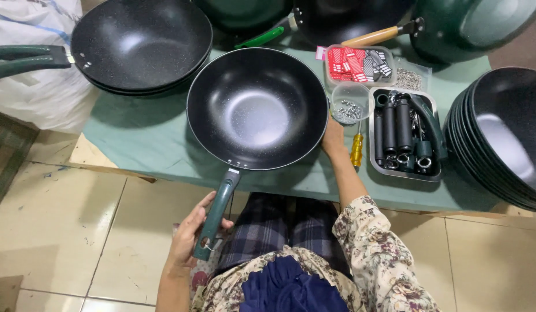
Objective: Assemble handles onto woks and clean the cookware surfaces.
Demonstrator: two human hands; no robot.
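A black wok (257,108) with a dark green handle (217,212) rests on the green-covered table (146,138) in front of me. My left hand (190,234) grips the end of that handle, which sticks out past the table edge. My right hand (333,140) holds the wok's right rim. Just right of that hand lies a yellow-handled screwdriver (357,149).
A metal tray (404,134) of black handles and rings sits to the right, with a small tub of screws (349,107) and a box of red and black tags (359,63) behind. Stacked woks stand at the far left (141,43) and at the right (502,136). The floor below is tiled.
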